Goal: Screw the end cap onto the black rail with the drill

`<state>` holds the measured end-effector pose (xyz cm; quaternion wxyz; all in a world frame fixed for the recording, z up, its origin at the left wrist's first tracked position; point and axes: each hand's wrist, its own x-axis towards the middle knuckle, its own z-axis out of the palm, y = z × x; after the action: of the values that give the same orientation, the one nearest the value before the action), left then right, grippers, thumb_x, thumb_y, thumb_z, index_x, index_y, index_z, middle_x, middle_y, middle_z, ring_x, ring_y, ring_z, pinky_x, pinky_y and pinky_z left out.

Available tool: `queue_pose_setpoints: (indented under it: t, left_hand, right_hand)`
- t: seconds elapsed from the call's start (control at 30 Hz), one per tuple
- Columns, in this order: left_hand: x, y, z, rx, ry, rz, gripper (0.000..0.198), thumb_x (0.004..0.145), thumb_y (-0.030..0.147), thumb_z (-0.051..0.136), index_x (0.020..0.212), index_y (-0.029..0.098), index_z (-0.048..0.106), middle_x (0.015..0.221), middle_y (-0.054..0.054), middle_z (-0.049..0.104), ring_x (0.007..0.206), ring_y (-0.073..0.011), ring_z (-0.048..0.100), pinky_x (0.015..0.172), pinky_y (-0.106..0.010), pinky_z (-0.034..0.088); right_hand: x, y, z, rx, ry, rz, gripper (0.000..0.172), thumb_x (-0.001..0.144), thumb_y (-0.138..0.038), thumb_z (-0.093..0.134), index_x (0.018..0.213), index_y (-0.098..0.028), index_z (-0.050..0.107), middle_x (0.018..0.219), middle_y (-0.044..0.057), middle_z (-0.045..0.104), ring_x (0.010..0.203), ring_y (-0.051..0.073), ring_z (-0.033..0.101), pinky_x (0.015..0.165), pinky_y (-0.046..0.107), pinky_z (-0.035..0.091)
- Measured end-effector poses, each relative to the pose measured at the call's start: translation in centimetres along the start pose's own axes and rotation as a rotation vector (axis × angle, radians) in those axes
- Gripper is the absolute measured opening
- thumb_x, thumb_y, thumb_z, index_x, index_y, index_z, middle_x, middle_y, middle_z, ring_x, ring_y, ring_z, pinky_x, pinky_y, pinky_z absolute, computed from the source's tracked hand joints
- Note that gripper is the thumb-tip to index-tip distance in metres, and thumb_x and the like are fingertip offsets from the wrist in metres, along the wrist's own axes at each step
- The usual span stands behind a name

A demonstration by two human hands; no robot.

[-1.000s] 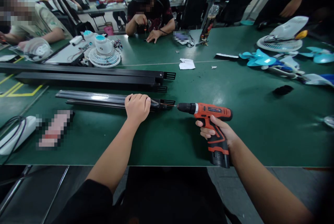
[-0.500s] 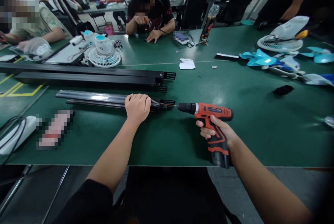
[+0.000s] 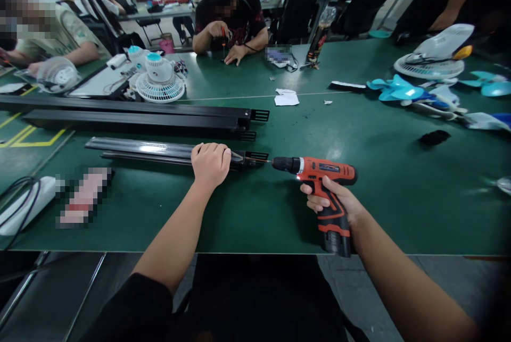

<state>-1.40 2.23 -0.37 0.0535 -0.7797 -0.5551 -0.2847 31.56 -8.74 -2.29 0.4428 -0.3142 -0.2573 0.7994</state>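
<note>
My left hand (image 3: pixel 211 165) is closed over the right part of a glossy black metal profile (image 3: pixel 151 149) lying on the green table (image 3: pixel 247 214). A slotted black end piece (image 3: pixel 255 157) sticks out of the profile to the right of that hand. My right hand (image 3: pixel 333 198) grips the handle of an orange and black cordless drill (image 3: pixel 327 171). The drill lies level, pointing left, with its thin bit running to the slotted end; whether the tip touches is too small to tell. A small light glows below the drill's chuck.
Longer black profiles (image 3: pixel 139 118) lie just behind. Farther back are white fan parts (image 3: pixel 159 84), a piece of white paper (image 3: pixel 286 97) and a co-worker's hands (image 3: pixel 235 55) with a screwdriver. Blue fan blades (image 3: pixel 395 88) and a black object (image 3: pixel 434 137) lie at right, a phone-like object (image 3: pixel 85 195) at left.
The small light under the drill's chuck has come on. Both hands, the drill and the profile stay practically in place.
</note>
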Motion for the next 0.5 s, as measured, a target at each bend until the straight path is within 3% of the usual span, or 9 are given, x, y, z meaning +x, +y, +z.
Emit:
queue_pose_setpoints:
  t: [0.5]
  left_hand:
    - [0.02,-0.02,0.01,0.021,0.006,0.003,0.046,0.107,0.036,0.033,0.098,0.025,0.076,0.103,-0.007,0.079,0.102,-0.0276,0.068,0.108,-0.047,0.036]
  right_hand:
    - [0.05,-0.02,0.18,0.005,0.03,-0.004,0.032,0.086,-0.046,0.077,0.095,-0.019,0.062,0.085,0.001,0.059,0.049,0.006,0.026,0.049,0.022,0.049]
